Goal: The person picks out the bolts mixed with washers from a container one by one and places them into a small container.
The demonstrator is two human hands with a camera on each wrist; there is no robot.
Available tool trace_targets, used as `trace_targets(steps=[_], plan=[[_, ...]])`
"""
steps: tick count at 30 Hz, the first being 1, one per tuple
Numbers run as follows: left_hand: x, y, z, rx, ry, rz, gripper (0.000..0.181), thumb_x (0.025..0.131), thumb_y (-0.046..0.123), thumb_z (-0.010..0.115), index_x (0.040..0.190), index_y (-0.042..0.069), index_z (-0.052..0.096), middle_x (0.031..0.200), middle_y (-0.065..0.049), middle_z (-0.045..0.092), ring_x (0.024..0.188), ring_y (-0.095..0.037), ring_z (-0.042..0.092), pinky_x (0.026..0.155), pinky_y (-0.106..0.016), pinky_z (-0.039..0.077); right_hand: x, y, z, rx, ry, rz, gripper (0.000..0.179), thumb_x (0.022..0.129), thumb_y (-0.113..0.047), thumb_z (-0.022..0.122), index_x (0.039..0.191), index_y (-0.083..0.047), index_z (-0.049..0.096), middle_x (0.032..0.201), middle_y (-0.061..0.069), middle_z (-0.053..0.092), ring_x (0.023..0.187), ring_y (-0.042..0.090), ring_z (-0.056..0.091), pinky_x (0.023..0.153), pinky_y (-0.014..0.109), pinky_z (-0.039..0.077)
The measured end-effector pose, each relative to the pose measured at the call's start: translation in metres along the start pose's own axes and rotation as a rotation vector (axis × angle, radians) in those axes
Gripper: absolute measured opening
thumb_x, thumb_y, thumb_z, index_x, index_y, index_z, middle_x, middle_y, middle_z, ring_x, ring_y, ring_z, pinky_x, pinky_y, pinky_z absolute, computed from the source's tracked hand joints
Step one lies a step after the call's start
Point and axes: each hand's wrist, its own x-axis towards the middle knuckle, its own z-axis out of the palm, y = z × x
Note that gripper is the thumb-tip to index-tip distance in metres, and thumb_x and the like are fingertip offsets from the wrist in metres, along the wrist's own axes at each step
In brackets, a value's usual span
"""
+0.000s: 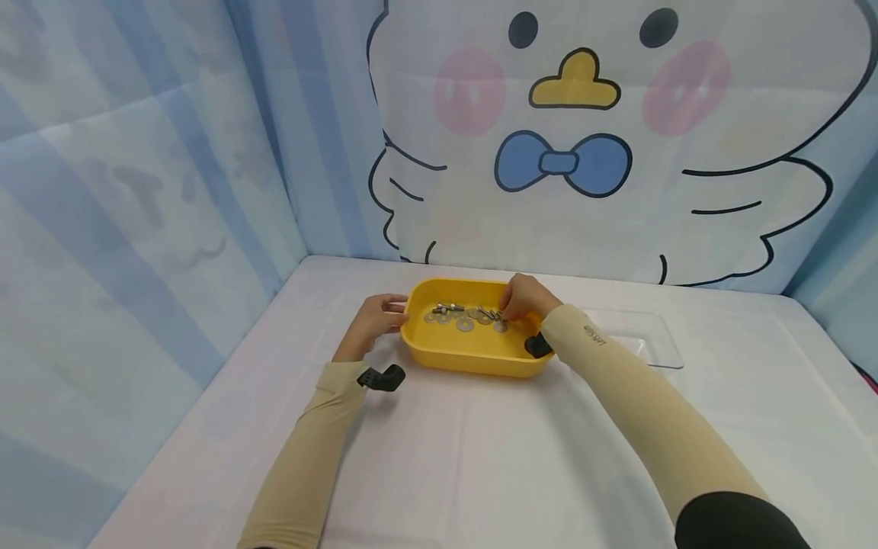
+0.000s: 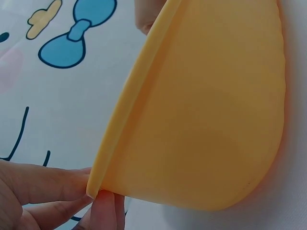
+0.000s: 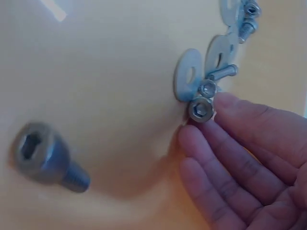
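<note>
A yellow plastic tray point(image 1: 473, 362) stands on the table, holding several flat washers point(image 1: 465, 325) and small socket-head bolts point(image 1: 449, 307). My left hand point(image 1: 373, 320) pinches the tray's rim at its left end; in the left wrist view the fingers lie on both sides of the rim point(image 2: 117, 112). Inside the tray's right part, my right hand point(image 1: 527, 296) pinches a socket-head bolt point(image 3: 201, 109) between thumb and fingertips. Right beside it lie a washer point(image 3: 188, 74) and more bolts. A separate, blurred bolt point(image 3: 41, 151) lies apart at the left of the right wrist view.
To the right of the yellow tray lies a clear plastic tray point(image 1: 665, 339), partly behind the right forearm. A white cloth point(image 1: 439, 457) covers the table. Printed curtains point(image 1: 569, 229) hang behind it and along the left side.
</note>
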Motion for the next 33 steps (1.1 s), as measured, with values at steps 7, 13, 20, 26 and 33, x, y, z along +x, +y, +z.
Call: trace_targets(steps=[7, 13, 20, 26, 33], plan=[[0.003, -0.002, 0.001, 0.019, 0.017, 0.012, 0.045, 0.09, 0.006, 0.06, 0.134, 0.01, 0.051, 0.131, -0.015, 0.053, 0.112, -0.027, 0.057, 0.095, -0.035, 0.052, 0.006, 0.001, 0.004, -0.092, 0.045, -0.065, 0.014, 0.074, -0.007, 0.075, 0.087, -0.002, 0.073, 0.082, 0.009, 0.067, 0.066, 0.015, 0.055, 0.06, 0.021, 0.051], [0.004, -0.003, 0.001, 0.018, 0.018, 0.017, 0.045, 0.09, 0.005, 0.06, 0.134, 0.01, 0.051, 0.131, -0.015, 0.053, 0.113, -0.028, 0.057, 0.095, -0.035, 0.052, 0.009, 0.002, 0.007, -0.097, 0.06, -0.144, 0.013, 0.072, -0.008, 0.079, 0.083, -0.005, 0.074, 0.086, 0.01, 0.071, 0.075, 0.019, 0.058, 0.069, 0.026, 0.054], [0.003, -0.002, 0.001, 0.024, 0.015, 0.015, 0.045, 0.09, 0.006, 0.06, 0.134, 0.009, 0.051, 0.131, -0.015, 0.053, 0.113, -0.028, 0.057, 0.096, -0.036, 0.052, 0.003, -0.001, 0.015, -0.016, 0.043, -0.188, 0.016, 0.077, -0.003, 0.074, 0.093, -0.002, 0.074, 0.095, 0.013, 0.072, 0.083, 0.017, 0.063, 0.08, 0.028, 0.056], [0.001, -0.001, 0.001, 0.02, 0.012, 0.007, 0.045, 0.09, 0.006, 0.06, 0.134, 0.009, 0.05, 0.132, -0.015, 0.052, 0.114, -0.028, 0.056, 0.096, -0.036, 0.051, 0.003, 0.001, 0.018, 0.081, -0.018, -0.208, 0.018, 0.078, -0.002, 0.073, 0.095, 0.0, 0.073, 0.094, 0.013, 0.073, 0.074, 0.012, 0.062, 0.074, 0.024, 0.056], [0.0, -0.001, 0.0, 0.017, -0.001, 0.016, 0.045, 0.09, 0.005, 0.059, 0.134, 0.007, 0.05, 0.133, -0.016, 0.051, 0.115, -0.029, 0.055, 0.098, -0.037, 0.05, 0.007, 0.005, 0.022, 0.09, -0.066, -0.237, 0.018, 0.076, -0.002, 0.075, 0.094, -0.002, 0.074, 0.093, 0.009, 0.073, 0.072, 0.01, 0.058, 0.069, 0.021, 0.053]])
